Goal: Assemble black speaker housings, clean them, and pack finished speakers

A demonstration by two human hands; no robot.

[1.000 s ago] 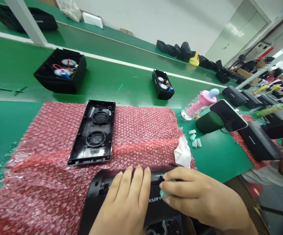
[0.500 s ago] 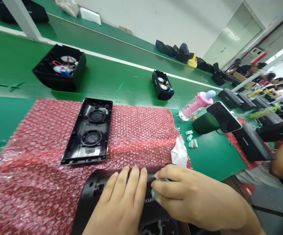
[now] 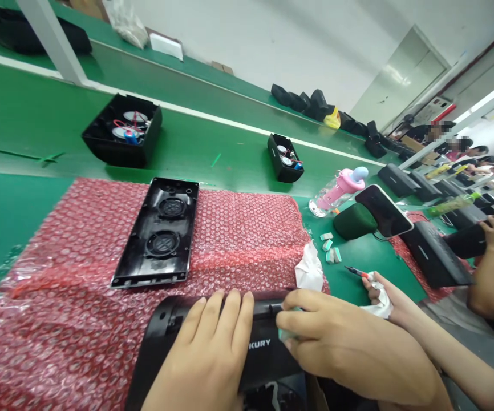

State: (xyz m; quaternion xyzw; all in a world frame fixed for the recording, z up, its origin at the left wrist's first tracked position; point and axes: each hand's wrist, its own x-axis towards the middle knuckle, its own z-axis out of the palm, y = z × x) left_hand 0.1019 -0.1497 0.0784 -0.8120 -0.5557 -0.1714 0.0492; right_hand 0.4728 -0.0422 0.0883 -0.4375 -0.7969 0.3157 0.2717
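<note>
Since the earlier frame a co-worker's hand with a white cloth and a red-tipped tool has come in at the right, while the left hand still lies flat and open on the black plastic speaker housing and the right hand stays pinched on a small pale-green block pressed to its top edge. The housing lies at the near edge of the red bubble-wrap sheet, where a black two-grille speaker panel also rests. The green desk carries open black speaker shells along a white-walled workroom.

Bare bubble wrap lies beyond the hands, between grille panel and crumpled tissue.
</note>
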